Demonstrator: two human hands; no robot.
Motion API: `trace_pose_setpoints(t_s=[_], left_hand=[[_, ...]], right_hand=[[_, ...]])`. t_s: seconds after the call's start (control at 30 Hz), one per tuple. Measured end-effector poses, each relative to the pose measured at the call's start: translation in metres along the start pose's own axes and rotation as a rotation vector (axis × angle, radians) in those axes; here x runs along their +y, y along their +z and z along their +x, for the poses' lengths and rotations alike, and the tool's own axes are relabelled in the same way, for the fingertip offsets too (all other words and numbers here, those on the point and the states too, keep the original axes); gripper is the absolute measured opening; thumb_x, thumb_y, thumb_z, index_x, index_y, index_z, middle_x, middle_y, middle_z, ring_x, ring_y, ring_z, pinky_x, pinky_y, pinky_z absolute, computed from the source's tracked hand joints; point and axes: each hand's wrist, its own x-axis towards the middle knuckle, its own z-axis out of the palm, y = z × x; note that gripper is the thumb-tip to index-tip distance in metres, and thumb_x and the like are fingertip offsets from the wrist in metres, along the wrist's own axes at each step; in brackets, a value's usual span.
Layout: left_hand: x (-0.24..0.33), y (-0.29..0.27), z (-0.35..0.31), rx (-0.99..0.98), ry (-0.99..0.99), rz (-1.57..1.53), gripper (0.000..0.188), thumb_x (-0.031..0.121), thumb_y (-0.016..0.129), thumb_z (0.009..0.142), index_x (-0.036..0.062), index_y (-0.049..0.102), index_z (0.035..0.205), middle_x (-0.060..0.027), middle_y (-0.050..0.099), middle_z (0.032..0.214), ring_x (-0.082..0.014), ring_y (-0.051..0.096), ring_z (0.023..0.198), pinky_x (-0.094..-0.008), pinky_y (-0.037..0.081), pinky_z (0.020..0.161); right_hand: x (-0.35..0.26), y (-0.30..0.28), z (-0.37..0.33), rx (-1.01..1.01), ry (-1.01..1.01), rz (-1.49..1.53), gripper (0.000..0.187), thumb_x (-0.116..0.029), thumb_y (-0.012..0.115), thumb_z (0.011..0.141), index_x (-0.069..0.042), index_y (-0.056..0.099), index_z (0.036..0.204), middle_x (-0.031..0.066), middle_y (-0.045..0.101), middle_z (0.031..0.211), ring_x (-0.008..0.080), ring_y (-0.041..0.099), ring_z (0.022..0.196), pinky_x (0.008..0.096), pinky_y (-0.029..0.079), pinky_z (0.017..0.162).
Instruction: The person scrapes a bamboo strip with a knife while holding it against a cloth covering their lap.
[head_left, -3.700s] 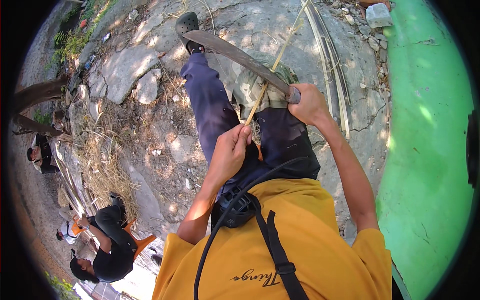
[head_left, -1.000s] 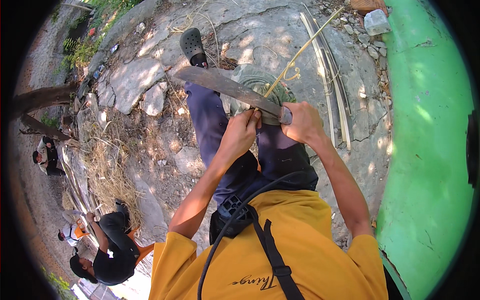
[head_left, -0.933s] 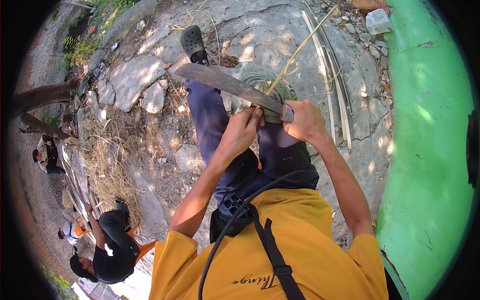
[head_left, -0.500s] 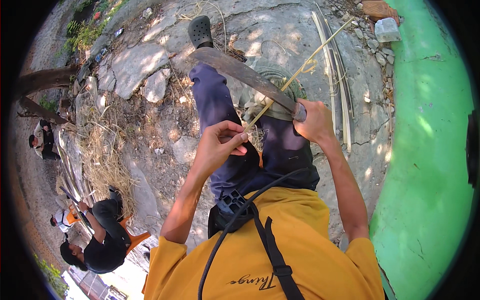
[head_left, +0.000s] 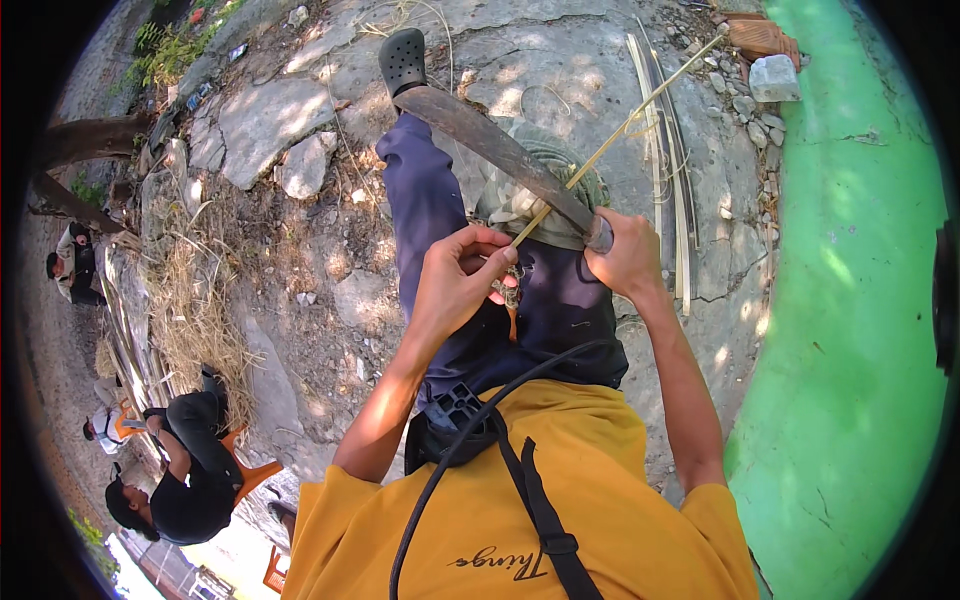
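My right hand (head_left: 628, 255) is closed round the handle of a machete (head_left: 490, 145). The long, worn, dark blade points up and left across my lap, its tip near my left shoe. A thin pale strip, apparently bamboo (head_left: 655, 95), is pinched between the thumb and fingers of my left hand (head_left: 458, 275). It runs up and right, crossing the blade close to the handle, and a thin curled shaving hangs on its far part. Under the blade and strip, a camouflage-patterned cloth (head_left: 503, 205) covers my right knee.
Several long split strips (head_left: 684, 210) lie on cracked concrete beyond my right hand. A green wall (head_left: 840, 270) bounds the right side, with a whitish block (head_left: 774, 78) and rubble beside it. Dry fibres (head_left: 200, 320) lie left. A person (head_left: 200, 500) sits on an orange chair (head_left: 255, 475) at lower left.
My left hand has moved right and slightly up, nearer the blade, and the strip has slid farther out to the upper right. The machete and my right hand stay almost in place.
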Motion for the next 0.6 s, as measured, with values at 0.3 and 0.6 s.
trace_pose_setpoints(t_s=[0.3,0.6], left_hand=[[0.018,-0.072,-0.106,-0.023,-0.247,0.309,0.019,0.015,0.069,0.104,-0.0038,0.073,0.108,-0.0067,0.074,0.085,-0.0104,0.069,0.071,-0.0264,0.056,0.062],[0.012,-0.025,-0.033,0.086,0.091,0.431,0.019,0.015,0.065,0.107,-0.0013,0.075,0.103,0.0,0.067,0.074,-0.0019,0.053,0.06,-0.0219,0.039,0.054]], right_hand=[[0.001,-0.001,0.0,-0.02,0.068,0.03,0.032,-0.018,0.075,0.071,-0.005,0.076,0.101,0.0237,0.072,0.081,0.0478,0.07,0.081,0.0495,0.057,0.073],[0.001,0.0,-0.004,0.004,0.019,0.081,0.024,-0.024,0.074,0.073,-0.01,0.075,0.092,0.0219,0.072,0.076,0.0474,0.071,0.077,0.0527,0.058,0.07]])
